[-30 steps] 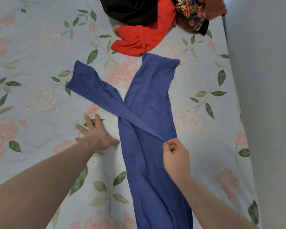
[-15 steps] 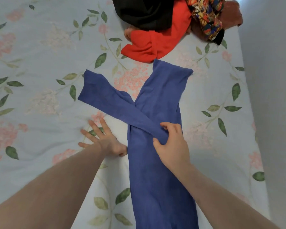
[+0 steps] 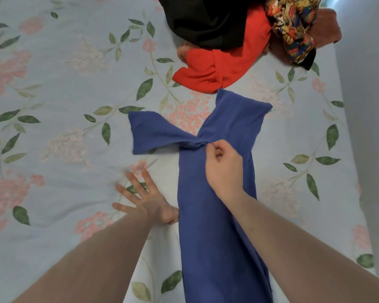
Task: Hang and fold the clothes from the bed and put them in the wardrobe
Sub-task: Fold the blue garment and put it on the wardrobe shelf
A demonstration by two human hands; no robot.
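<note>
Head camera, looking down at a bed (image 3: 53,149) covered with a pale blue sheet printed with pink blossoms and green leaves. A long blue garment (image 3: 217,226) lies flat along the bed, running from the bottom edge of the view up toward the middle, where it ends just short of a pile of clothes. One narrow part of the blue garment is folded across to the left, so the cloth makes a crossed shape. The right hand (image 3: 224,169) rests on top of the garment at the point where the two parts cross; its thumb and fingertips pinch a small bunched fold of the blue cloth. The left hand (image 3: 149,200) lies flat on the sheet just beside the garment's left edge, fingers spread and straight, holding nothing; the thumb side reaches the cloth's edge. Both bare forearms come in from the bottom of the view. At the top of the view sits the pile: a red garment (image 3: 219,71) nearest the blue one, a black garment (image 3: 206,20) lying over it, a multicoloured patterned cloth (image 3: 293,25) to the right, and a brownish-red cloth (image 3: 324,27) behind that. A plain pale wall (image 3: 368,106) borders the bed on the right.
</note>
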